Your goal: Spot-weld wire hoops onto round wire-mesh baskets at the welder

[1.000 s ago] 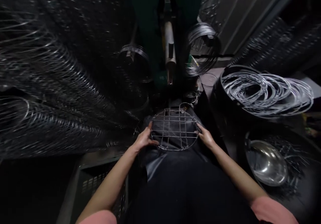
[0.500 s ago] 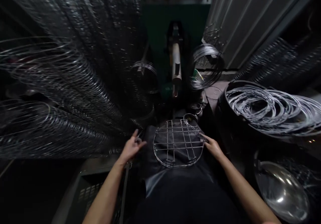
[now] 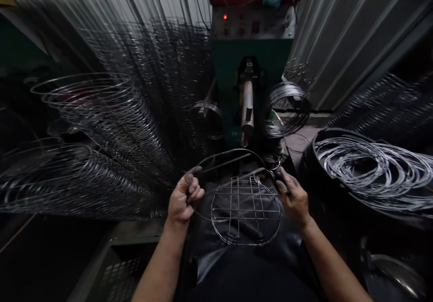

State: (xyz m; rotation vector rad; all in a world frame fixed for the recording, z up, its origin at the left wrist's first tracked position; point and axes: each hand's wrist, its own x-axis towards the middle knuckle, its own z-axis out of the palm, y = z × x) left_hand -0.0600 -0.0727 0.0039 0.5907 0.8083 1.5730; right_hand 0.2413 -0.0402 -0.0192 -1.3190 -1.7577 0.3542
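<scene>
My left hand (image 3: 185,197) is closed, its fingers curled around the left side of a thin metal wire ring (image 3: 230,152). On the opposite side of that ring, my right hand (image 3: 293,195) pinches it between thumb and fingers. The ring is blurred and tilted, held over a round wire grid rack (image 3: 246,211). This rack, with crossed straight wires inside a round rim, lies on the dark apron (image 3: 243,266) across my lap. Both hands are just above the rack's sides.
A green machine (image 3: 230,58) with a metal electrode arm (image 3: 248,105) stands ahead. Tall stacks of wire rings (image 3: 135,117) fill the left. At right is a black tub (image 3: 309,171) of loose wire rings (image 3: 358,162), with a shiny metal bowl (image 3: 395,272) below. A plastic crate (image 3: 101,248) sits lower left.
My left hand went from open and empty to closed on a wire ring. My right hand left the rack's edge and now grips the ring too. The view has tilted up.
</scene>
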